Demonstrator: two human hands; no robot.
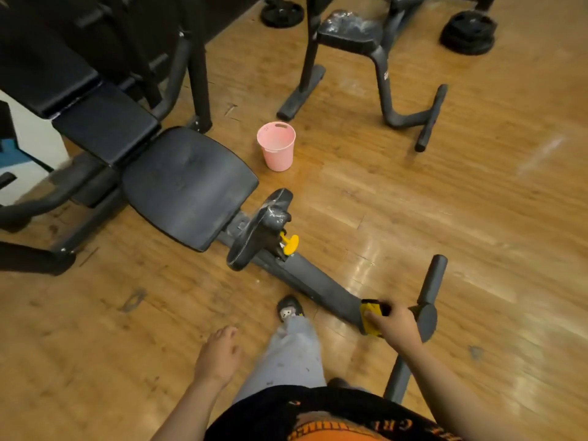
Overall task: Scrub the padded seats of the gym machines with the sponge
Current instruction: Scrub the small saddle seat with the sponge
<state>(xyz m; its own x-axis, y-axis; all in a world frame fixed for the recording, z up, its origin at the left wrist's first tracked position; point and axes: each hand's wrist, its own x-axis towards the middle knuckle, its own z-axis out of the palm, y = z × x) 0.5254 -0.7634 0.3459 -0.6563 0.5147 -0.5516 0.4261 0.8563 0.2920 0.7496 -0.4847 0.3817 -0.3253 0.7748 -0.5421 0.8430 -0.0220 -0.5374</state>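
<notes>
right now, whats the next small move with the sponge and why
Probably lift the sponge off the frame and carry it up to the seat. The right hand grips it against bare metal near the floor, not padding, and the seat looks dull and smeared. The left hand is free.

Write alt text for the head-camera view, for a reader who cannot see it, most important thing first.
A person's right hand holds a yellow sponge against the grey floor bar of a gym bench, not on its black padded seat. The left hand hangs open over the wooden floor, and a pink bucket stands near the seat.
</notes>
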